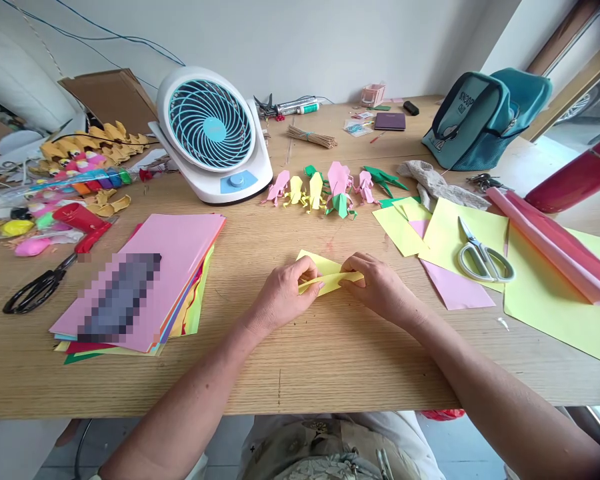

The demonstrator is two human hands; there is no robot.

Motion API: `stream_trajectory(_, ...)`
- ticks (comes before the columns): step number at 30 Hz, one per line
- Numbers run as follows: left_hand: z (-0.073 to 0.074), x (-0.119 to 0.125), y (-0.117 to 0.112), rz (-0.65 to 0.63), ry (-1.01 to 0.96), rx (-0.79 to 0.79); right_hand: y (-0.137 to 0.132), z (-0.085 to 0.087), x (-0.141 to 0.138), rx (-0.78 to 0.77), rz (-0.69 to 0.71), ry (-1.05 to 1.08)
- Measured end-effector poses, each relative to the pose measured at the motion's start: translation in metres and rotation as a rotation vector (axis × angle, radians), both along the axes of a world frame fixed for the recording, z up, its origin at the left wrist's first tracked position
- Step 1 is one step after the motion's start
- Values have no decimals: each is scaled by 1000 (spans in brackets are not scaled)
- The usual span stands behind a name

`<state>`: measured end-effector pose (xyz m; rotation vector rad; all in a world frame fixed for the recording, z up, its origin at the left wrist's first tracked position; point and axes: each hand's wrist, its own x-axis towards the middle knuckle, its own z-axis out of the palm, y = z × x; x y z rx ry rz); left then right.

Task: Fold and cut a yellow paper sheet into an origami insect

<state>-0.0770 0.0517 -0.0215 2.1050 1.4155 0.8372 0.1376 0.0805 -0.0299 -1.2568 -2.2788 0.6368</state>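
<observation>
Between my two hands is a small sheet of yellow paper (325,267), with its near edge folded up. My left hand (291,291) pinches the left end of that fold between thumb and fingers. At the other end, my right hand (375,283) grips the fold the same way. The paper's far part rests on or just above the wooden table (290,360); I cannot tell which. Beyond it stands a row of folded paper figures (338,180) in pink, yellow and green.
Left lies a stack of coloured paper (180,247), with black scissors (40,287) beside it. A white fan (213,127) stands behind. Right are loose yellow sheets (550,320), scissors with pale handles (483,260), a pink roll (555,247), a red bottle (580,173) and a teal bag (480,127).
</observation>
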Motion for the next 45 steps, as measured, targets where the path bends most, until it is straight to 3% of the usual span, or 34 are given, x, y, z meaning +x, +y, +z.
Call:
stream_trajectory(6, 2, 2, -1, 6, 11, -16, 2, 0, 3, 18, 1, -24)
stream_trajectory(18, 13, 3, -7, -261, -135, -261, 6, 4, 11, 35, 135, -95)
stream_trajectory(28, -3, 9, -2, -242, -153, -373, 7, 11, 19, 24, 272, -120)
stream_trajectory(33, -2, 9, -2, -249, -131, -366, 7, 10, 20, 26, 287, -130)
stream_trajectory(39, 6, 2, 0, -193, -132, -347, 7, 12, 19, 5, 208, -116)
stream_trajectory(45, 1, -2, 5, -131, -228, -414, 11, 5, 19, -25, 145, -87)
